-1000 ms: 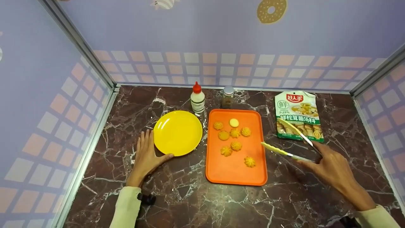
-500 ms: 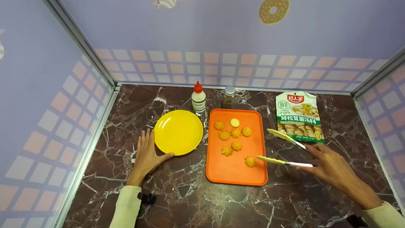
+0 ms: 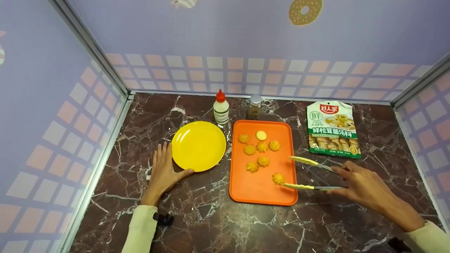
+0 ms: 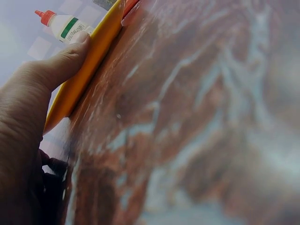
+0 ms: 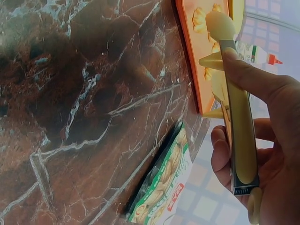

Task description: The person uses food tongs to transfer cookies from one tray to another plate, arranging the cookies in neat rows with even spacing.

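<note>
My right hand (image 3: 362, 181) grips a pair of yellow-tipped tongs (image 3: 313, 187) with the arms spread apart. The lower tip is beside the star-shaped cookie (image 3: 278, 178) at the tray's lower right; whether they touch I cannot tell. The upper tip hangs over the right rim. Several more piped cookies (image 3: 263, 161) and a pale round one (image 3: 261, 135) lie on the orange tray (image 3: 258, 193). To the left, my left hand (image 3: 164, 174) rests against a yellow plate (image 3: 199, 146), fingers extended along its left side, thumb (image 4: 70, 58) on the rim in the left wrist view.
Behind the plate stands a red-capped squeeze bottle (image 3: 221, 109), with a silver-lidded jar (image 3: 254, 107) to its right. A green and white food pouch (image 3: 333, 130) lies right of the tray. Walls (image 3: 225, 38) border the marbled tabletop (image 3: 211, 225).
The tongs have come left and toward me, away from the pouch, and their lower tip has reached the lower-right cookie. My left hand and the plate stay put.
</note>
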Demonstrator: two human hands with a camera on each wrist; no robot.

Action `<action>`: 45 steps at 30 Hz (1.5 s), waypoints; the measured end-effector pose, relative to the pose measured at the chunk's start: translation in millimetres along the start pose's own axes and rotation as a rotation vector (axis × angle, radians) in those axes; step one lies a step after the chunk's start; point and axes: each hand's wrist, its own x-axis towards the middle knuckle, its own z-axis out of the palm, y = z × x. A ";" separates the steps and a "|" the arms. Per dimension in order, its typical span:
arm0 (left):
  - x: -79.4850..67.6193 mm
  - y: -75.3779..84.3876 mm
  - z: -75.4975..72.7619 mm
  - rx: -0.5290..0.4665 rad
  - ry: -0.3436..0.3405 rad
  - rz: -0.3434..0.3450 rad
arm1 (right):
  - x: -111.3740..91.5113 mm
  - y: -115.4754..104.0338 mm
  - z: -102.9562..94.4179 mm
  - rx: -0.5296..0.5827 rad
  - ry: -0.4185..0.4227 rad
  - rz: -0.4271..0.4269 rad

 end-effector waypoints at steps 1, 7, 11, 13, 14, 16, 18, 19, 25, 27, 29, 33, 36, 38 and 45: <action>-0.1 -0.1 -0.1 0.002 -0.001 -0.001 | 0.4 -1.1 0.0 0.005 -0.018 0.006; -0.2 -0.3 0.1 0.008 -0.003 -0.003 | 3.6 -7.1 0.5 0.011 -0.069 0.004; -0.3 0.0 0.0 0.001 -0.003 -0.009 | 5.5 -8.7 3.2 -0.012 -0.029 -0.058; -0.3 0.3 -0.4 -0.002 -0.005 -0.013 | 6.5 -9.0 4.8 -0.015 -0.011 -0.090; -0.1 0.5 -0.6 -0.002 -0.006 -0.014 | 7.1 -9.0 5.7 -0.014 -0.002 -0.104; 0.3 0.6 -0.7 0.001 -0.009 -0.019 | 8.1 -9.0 7.1 -0.011 0.009 -0.127; 0.8 0.9 -0.9 0.000 -0.013 -0.020 | 9.0 -9.2 7.9 -0.005 0.012 -0.140; 1.0 1.0 -0.9 0.000 -0.014 -0.018 | 9.4 -9.3 8.1 -0.004 0.012 -0.143; 1.9 0.9 -1.0 0.000 -0.009 -0.012 | 11.8 -10.3 7.8 0.002 -0.003 -0.140; 1.6 0.6 -0.7 0.000 -0.003 -0.012 | 12.3 -10.7 7.7 0.006 -0.005 -0.140; 1.4 -0.1 -0.2 -0.001 -0.001 -0.011 | 12.7 -11.3 7.8 0.010 -0.007 -0.141; 0.9 -0.4 0.4 0.000 -0.002 -0.014 | 12.9 -11.9 8.6 0.015 -0.011 -0.141; 0.9 -0.4 0.2 -0.001 -0.012 -0.019 | 13.3 -11.9 9.6 0.016 -0.008 -0.146; 0.8 -0.4 0.0 -0.001 -0.018 -0.020 | 13.6 -11.7 10.7 0.013 -0.002 -0.152; 0.6 -0.4 -0.3 0.010 -0.019 -0.019 | 13.4 -11.3 15.0 -0.007 0.034 -0.192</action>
